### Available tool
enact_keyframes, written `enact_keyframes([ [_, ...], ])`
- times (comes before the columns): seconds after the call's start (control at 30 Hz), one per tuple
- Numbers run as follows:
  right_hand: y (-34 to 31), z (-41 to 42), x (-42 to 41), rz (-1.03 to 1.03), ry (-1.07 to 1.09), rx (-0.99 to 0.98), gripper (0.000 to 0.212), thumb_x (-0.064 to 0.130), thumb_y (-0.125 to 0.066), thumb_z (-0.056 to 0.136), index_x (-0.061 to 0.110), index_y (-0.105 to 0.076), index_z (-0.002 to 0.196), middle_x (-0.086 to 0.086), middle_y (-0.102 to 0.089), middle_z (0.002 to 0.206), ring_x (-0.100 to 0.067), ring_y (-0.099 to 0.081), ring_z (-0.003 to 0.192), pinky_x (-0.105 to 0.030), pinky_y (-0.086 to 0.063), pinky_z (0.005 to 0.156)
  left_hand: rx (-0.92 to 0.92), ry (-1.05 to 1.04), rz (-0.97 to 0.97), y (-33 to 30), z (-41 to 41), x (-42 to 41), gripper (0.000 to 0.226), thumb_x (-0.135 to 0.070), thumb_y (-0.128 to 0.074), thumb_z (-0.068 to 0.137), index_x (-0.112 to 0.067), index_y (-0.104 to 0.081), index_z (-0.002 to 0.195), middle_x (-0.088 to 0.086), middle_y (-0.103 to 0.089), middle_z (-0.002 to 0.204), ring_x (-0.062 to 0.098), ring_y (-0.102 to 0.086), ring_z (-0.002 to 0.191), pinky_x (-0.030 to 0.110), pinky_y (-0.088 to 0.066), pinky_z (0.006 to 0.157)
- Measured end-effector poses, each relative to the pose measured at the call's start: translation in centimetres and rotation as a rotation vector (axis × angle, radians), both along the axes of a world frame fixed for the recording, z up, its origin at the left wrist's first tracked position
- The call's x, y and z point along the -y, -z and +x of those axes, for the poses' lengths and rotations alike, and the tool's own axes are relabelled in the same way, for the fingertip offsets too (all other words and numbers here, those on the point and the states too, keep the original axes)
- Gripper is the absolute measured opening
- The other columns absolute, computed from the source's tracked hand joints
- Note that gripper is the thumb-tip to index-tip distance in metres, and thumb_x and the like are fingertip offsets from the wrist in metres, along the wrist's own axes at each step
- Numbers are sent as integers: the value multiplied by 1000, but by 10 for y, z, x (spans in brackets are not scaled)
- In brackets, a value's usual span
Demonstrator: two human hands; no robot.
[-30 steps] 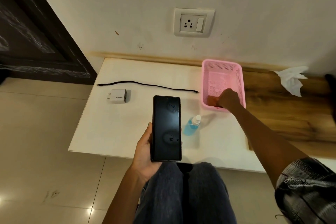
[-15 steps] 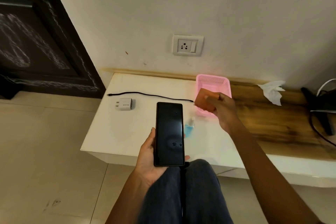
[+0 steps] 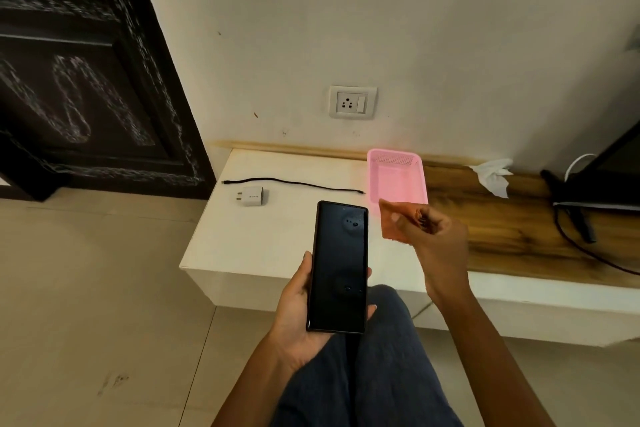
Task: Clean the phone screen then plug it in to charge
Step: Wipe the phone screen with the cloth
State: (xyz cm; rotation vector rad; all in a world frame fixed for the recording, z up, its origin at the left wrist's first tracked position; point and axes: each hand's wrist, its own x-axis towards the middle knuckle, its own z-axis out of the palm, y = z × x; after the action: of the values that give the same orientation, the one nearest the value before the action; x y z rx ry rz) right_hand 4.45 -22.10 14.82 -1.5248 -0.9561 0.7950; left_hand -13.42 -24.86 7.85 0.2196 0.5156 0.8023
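My left hand (image 3: 298,315) holds a black phone (image 3: 337,267) upright over my knees, its dark screen facing up. To the right of the phone's top, my right hand (image 3: 433,236) pinches a small orange-brown cloth (image 3: 393,220). On the white table (image 3: 277,239) a white charger adapter (image 3: 251,196) lies at the back left. A black cable (image 3: 294,182) stretches out just behind it. A wall socket (image 3: 352,102) with a switch sits above the table. The blue spray bottle seen earlier is hidden.
A pink plastic basket (image 3: 396,177) stands at the back of the table, beyond my right hand. A crumpled white tissue (image 3: 493,175) lies on the wooden part of the table. Black equipment with cables (image 3: 588,204) fills the far right. A dark door (image 3: 86,80) stands to the left.
My right hand lifted the orange-brown cloth out of the pink basket and brought it toward the phone. The head camera tilted up and pulled back. The phone stays in my left hand.
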Motion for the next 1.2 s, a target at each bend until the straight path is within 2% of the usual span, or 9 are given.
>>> enact_keyframes([
  [0.1,-9,-3,16,53,17,249,34,26,-69,80,8,-65,108,-8,-67,112,-27,-62,104,-43,-57,85,3,8,15,-6,4,11,61,-56,-40,93,-13,-51,135,25,-48,139,37,-48,128,56,-40,101],
  [0.2,-15,-11,28,182,7,473,23,18,-68,82,10,-69,104,-6,-70,101,-23,-65,98,-31,-57,81,15,25,19,-13,9,18,62,-56,-41,92,-12,-51,136,26,-48,139,38,-46,129,56,-42,100],
  [0.37,-9,-20,38,279,-82,768,26,-8,-65,80,0,-70,104,-16,-71,104,-30,-67,97,-40,-53,88,19,22,21,-21,15,23,59,-56,-41,92,-14,-57,131,22,-54,135,35,-53,124,58,-40,102],
  [0.5,1,-22,41,359,-144,896,29,-12,-70,68,-12,-69,97,-27,-70,96,-42,-68,88,-59,-54,75,25,16,10,-23,18,24,59,-55,-49,86,-15,-59,129,20,-57,133,38,-53,123,57,-48,93],
  [0.57,5,-22,42,370,-160,973,36,-13,-78,60,-12,-69,95,-27,-70,95,-42,-68,88,-60,-54,73,13,19,10,-23,19,23,59,-55,-52,84,-15,-60,127,20,-58,132,38,-55,121,54,-51,86],
  [0.8,10,-27,36,291,-117,1026,41,-13,-79,62,-7,-69,100,-21,-70,102,-37,-66,98,-54,-53,84,-1,62,18,-20,22,19,59,-55,-56,81,-16,-62,126,17,-61,129,34,-61,114,48,-53,83],
  [0.97,13,-36,32,312,-179,1079,47,-16,-79,58,-4,-69,102,-18,-71,104,-34,-67,100,-48,-48,90,-6,44,17,-13,17,13,52,-54,-53,83,-14,-71,112,14,-71,111,29,-69,99,39,-57,74],
  [1.03,16,-36,36,305,-217,1107,52,-15,-81,55,-3,-69,104,-16,-71,105,-32,-67,100,-46,-48,91,-5,38,19,-12,14,11,53,-54,-54,82,-14,-70,114,15,-70,112,29,-69,100,41,-57,74],
  [1.2,13,-26,30,246,-164,1062,47,-19,-76,61,-6,-68,106,-20,-69,108,-35,-65,103,-51,-53,89,-14,60,7,-14,20,10,58,-54,-57,82,-15,-62,126,18,-61,128,34,-63,110,50,-53,81],
])
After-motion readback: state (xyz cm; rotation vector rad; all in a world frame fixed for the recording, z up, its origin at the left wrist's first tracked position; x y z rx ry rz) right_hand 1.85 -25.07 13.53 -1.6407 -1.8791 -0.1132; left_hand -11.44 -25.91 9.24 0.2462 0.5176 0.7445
